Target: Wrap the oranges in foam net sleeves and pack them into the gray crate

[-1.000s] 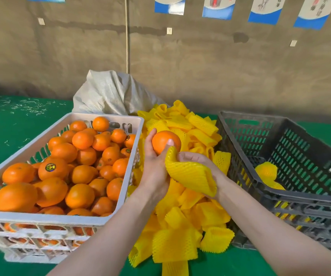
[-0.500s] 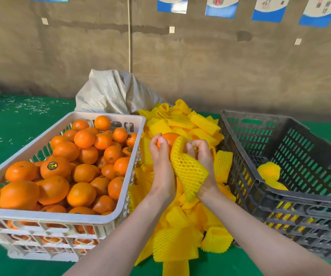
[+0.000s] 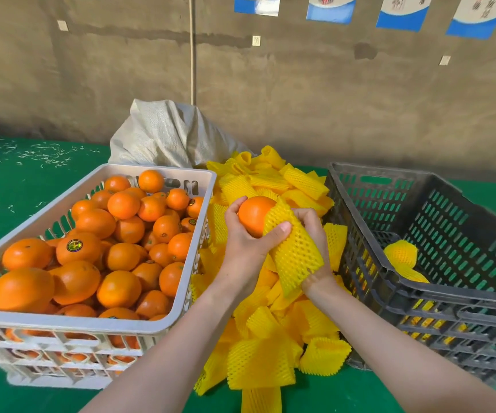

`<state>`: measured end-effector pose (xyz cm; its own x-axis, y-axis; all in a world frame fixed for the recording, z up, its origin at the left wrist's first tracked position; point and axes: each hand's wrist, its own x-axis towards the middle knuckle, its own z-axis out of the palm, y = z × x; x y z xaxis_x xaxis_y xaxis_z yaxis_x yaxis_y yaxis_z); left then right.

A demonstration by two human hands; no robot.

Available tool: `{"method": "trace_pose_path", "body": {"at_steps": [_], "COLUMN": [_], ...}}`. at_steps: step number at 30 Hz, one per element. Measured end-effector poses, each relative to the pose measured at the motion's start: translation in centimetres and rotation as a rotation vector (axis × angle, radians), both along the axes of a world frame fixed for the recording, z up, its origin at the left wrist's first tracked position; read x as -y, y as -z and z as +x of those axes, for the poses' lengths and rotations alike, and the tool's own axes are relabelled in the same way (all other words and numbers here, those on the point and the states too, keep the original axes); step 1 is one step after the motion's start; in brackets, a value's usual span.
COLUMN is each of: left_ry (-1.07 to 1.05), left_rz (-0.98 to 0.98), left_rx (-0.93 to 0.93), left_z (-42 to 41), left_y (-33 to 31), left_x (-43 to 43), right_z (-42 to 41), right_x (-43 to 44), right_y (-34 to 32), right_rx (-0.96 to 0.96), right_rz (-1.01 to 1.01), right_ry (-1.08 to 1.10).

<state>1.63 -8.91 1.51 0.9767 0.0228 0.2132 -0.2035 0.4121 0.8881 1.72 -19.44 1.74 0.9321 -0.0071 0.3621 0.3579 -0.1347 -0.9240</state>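
- Green table (image 3: 26, 186) against a bare brown wall; white crate (image 3: 187, 293) of fruit lower left, gray crate (image 3: 455, 296) at right.
- Centre frame: left hand (image 3: 242, 242) clasped around orange (image 3: 252, 214), thumb pinning foam net sleeve (image 3: 295, 251).
- Right hand (image 3: 312, 231) gripping sleeve's far side, mouth only partly over fruit.
- Probably firm, smooth fruit; soft, stretchy, light net. Best held at rim.

One head-worn wide-angle view looks forward and down, close over the green worktop (image 3: 32, 186). Both forearms enter from the bottom edge toward frame centre; a brown wall (image 3: 330, 99) fills the upper half.
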Motion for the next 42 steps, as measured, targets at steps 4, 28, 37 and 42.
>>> {"method": "trace_pose_path", "body": {"at_steps": [4, 28, 37, 42], "left_ry": [-0.010, 0.058, 0.144, 0.251], "left_rz": [-0.100, -0.297, -0.242, -0.105], "left_rx": [-0.080, -0.313, -0.301, -0.275], "left_z": [0.3, 0.3, 0.5, 0.8], "left_y": [-0.2, 0.3, -0.5, 0.2], "left_x": [-0.7, -0.1, -0.2, -1.0], "right_z": [0.6, -1.6, -0.2, 0.5], "right_x": [0.7, 0.3, 0.0, 0.3], "right_y": [-1.3, -1.6, -1.2, -1.7], "right_rx": [-0.048, 0.120, 0.005, -0.003], "right_rz": [0.179, 0.177, 0.183, 0.265], "right_ry": [0.150, -0.078, 0.106, 0.135]}}
